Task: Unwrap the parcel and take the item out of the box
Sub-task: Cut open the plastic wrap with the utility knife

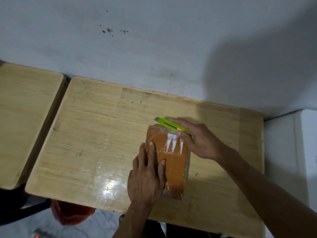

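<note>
An orange-brown parcel (173,162) wrapped in clear plastic film lies flat on the wooden table (96,134), with a white label under the film near its far end. My left hand (147,176) lies flat on the parcel's left half, fingers spread and pointing away from me. My right hand (197,140) grips a lime-green utility knife (167,124) at the parcel's far right corner. The knife's grey tip points left along the parcel's far edge. Whether a blade is out is too small to tell.
A second wooden table (25,117) stands to the left across a narrow gap. A grey wall (154,48) rises right behind both tables. A red plastic bag (68,215) sits on the floor below the near left edge. A white surface (291,152) borders the right side.
</note>
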`<state>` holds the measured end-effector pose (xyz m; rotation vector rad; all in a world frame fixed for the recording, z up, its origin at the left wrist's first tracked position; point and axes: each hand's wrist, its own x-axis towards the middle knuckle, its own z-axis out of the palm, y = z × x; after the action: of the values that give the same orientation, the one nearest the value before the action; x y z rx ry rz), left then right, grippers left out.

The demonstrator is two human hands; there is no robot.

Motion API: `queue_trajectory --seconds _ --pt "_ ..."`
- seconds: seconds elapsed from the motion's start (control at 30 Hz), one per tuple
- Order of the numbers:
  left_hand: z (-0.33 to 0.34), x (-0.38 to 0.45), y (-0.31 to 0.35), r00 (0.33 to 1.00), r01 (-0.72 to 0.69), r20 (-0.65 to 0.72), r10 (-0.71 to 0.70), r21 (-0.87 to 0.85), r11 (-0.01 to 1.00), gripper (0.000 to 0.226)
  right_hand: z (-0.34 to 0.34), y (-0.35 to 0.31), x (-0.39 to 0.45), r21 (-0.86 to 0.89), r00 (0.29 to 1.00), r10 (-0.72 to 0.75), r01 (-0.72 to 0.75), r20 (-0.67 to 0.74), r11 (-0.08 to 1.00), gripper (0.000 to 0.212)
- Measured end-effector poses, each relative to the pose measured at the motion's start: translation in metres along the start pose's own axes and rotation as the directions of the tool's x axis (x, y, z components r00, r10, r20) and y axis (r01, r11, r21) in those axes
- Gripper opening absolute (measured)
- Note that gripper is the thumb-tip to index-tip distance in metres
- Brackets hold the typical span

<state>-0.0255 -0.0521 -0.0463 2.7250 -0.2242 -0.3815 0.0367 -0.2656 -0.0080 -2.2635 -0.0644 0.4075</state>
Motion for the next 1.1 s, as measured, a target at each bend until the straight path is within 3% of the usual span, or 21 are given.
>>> queue_trajectory --seconds 0.2,0.37,1.1 --pt "0.001 0.0 -0.001 1.0 0.001 -0.013 -0.001 -0.007 1.0 0.067 -0.01 -0.004 0.019 -0.123 0.994 -0.094 0.101 0.062 0.987 0.045" --pt "0.002 0.001 -0.001 1.0 0.007 -0.013 -0.008 -0.014 1.0 0.067 -0.013 -0.004 0.025 -0.145 0.986 -0.086 0.106 0.14 0.984 0.041" --pt "0.004 0.0 -0.002 1.0 0.016 -0.02 -0.016 -0.028 0.999 0.068 -0.017 -0.007 0.026 -0.386 0.971 -0.163 0.219 0.173 0.896 0.045"
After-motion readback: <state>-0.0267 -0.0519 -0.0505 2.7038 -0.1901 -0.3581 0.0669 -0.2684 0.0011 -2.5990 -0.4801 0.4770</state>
